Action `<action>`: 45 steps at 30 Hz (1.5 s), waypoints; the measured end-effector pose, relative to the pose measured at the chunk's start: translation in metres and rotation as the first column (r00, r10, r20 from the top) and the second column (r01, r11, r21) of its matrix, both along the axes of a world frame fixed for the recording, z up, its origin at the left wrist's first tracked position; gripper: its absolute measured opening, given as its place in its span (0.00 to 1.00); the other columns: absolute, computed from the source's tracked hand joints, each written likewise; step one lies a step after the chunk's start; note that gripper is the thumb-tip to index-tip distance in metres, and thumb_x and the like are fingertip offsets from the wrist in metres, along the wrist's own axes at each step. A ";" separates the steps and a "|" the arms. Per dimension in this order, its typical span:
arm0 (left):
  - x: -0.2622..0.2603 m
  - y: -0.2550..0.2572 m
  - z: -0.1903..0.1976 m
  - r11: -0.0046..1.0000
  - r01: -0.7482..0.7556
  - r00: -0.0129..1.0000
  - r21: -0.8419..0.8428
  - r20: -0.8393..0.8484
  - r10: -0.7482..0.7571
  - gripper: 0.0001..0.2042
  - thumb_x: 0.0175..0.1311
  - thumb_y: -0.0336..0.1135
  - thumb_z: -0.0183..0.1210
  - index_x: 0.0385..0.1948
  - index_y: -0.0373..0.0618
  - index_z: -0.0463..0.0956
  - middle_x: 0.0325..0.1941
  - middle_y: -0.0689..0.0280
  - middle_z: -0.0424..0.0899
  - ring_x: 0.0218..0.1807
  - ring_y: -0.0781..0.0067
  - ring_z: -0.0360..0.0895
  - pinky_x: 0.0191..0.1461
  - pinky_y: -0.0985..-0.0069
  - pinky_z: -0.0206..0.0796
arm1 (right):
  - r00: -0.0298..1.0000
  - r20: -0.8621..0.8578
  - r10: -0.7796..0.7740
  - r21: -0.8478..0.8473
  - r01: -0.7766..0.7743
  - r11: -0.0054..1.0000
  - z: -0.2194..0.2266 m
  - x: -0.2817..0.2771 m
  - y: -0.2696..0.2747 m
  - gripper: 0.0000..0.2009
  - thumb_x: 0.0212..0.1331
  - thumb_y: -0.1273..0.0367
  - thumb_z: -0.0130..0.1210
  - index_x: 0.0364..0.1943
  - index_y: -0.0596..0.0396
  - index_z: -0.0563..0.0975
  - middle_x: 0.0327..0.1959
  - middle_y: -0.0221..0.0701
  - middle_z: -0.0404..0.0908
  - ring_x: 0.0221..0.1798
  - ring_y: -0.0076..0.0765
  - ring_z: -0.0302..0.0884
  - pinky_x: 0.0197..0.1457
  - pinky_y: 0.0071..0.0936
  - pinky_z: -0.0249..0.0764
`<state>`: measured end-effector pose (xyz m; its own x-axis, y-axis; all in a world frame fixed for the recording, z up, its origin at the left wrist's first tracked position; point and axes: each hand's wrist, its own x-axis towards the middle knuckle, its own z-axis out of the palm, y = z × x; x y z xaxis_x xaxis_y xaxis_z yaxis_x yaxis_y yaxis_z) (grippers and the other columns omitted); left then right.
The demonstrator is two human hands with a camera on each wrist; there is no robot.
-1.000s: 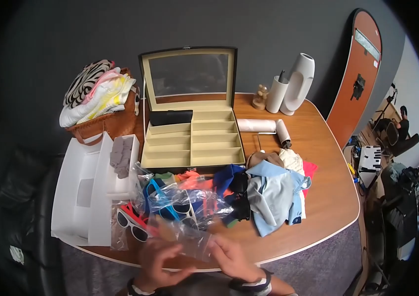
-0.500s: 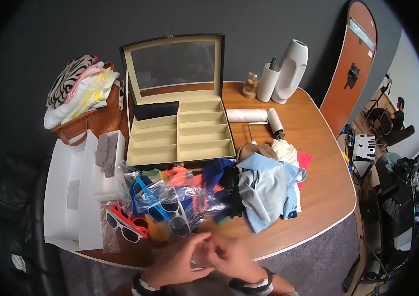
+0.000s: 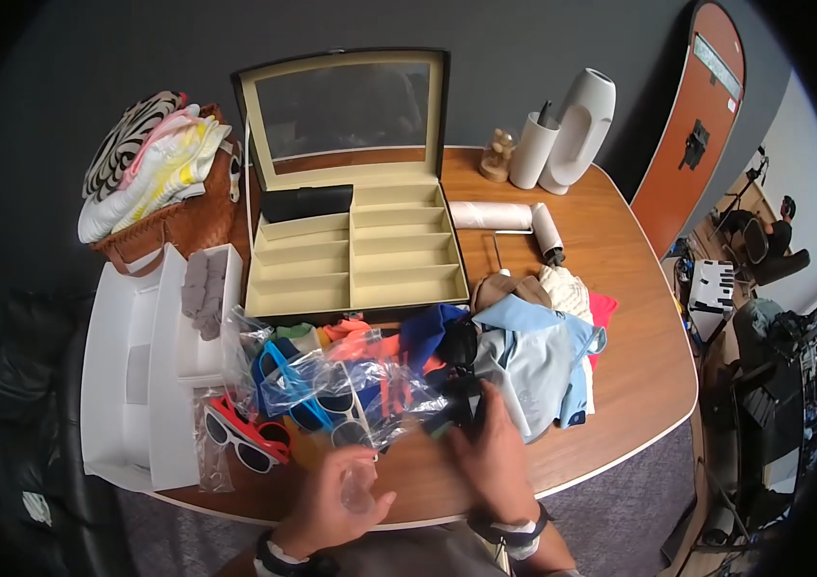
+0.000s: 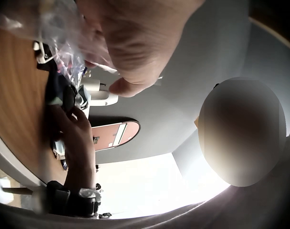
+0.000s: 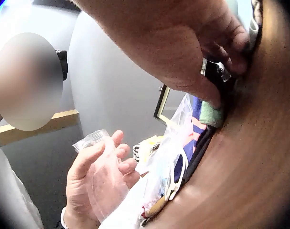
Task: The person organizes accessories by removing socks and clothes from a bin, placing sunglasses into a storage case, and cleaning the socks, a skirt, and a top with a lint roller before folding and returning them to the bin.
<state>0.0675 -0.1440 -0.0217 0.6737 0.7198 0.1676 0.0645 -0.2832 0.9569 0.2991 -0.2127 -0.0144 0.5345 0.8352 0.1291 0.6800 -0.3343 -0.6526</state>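
Observation:
My left hand [image 3: 341, 495] holds a small clear plastic bag [image 5: 106, 181] near the table's front edge, its thumb pressing the bag toward the fingers. My right hand [image 3: 497, 457] reaches to the right end of the pile, thumb and fingers on either side of a black item [image 5: 214, 71]. I cannot tell whether the fingers close on it. Blue sunglasses [image 3: 284, 370] and white-framed sunglasses [image 3: 336, 402] lie among plastic wrapping and colourful cloths in front. Red-and-white sunglasses [image 3: 240, 442] lie further left. Beside the right hand is a heap with a light blue garment [image 3: 538, 361].
An open display case [image 3: 351, 288] with cream compartments stands behind the pile, a black case [image 3: 308, 202] inside it. White boxes [image 3: 120, 370] are at left, one holding grey cloth [image 3: 205, 293]. A lint roller [image 3: 545, 231], a white vase [image 3: 581, 135] and a brown basket [image 3: 183, 212] stand around.
My hands were together over the clear bag. The right hand has left it and moved right and forward to the black item; the left hand keeps the bag and has shifted slightly left.

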 end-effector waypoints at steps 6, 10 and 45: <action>-0.007 0.003 0.000 0.999 0.004 0.999 0.046 -0.046 -0.002 0.34 0.55 0.22 0.74 0.62 0.40 0.64 0.40 0.65 0.74 0.42 0.78 0.73 0.47 0.79 0.67 | 0.956 -0.261 -0.131 0.157 0.176 0.972 0.000 0.005 -0.005 0.21 0.62 0.76 0.62 0.59 0.62 0.75 0.43 0.43 0.82 0.38 0.41 0.83 0.43 0.34 0.77; -0.005 0.005 0.010 0.999 -0.028 0.999 0.026 -0.041 0.029 0.34 0.54 0.27 0.77 0.62 0.41 0.65 0.39 0.66 0.74 0.41 0.78 0.73 0.47 0.79 0.68 | 0.983 -0.100 -0.153 0.433 0.181 0.883 -0.005 0.020 -0.015 0.16 0.63 0.82 0.55 0.55 0.63 0.77 0.46 0.40 0.81 0.47 0.39 0.80 0.53 0.32 0.74; 0.011 0.014 0.039 0.958 0.249 0.926 0.144 -0.326 -0.192 0.34 0.53 0.42 0.78 0.60 0.41 0.69 0.51 0.56 0.85 0.53 0.55 0.85 0.56 0.64 0.76 | 0.829 -0.472 0.300 0.274 -0.185 0.944 0.016 -0.025 -0.031 0.12 0.62 0.76 0.65 0.47 0.64 0.78 0.31 0.34 0.83 0.35 0.22 0.83 0.37 0.23 0.76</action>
<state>0.0781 -0.1297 0.0177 0.8508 0.5240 0.0405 0.2613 -0.4886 0.8324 0.2744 -0.2442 0.0019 0.3563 0.9305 0.0849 0.2809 -0.0201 -0.9595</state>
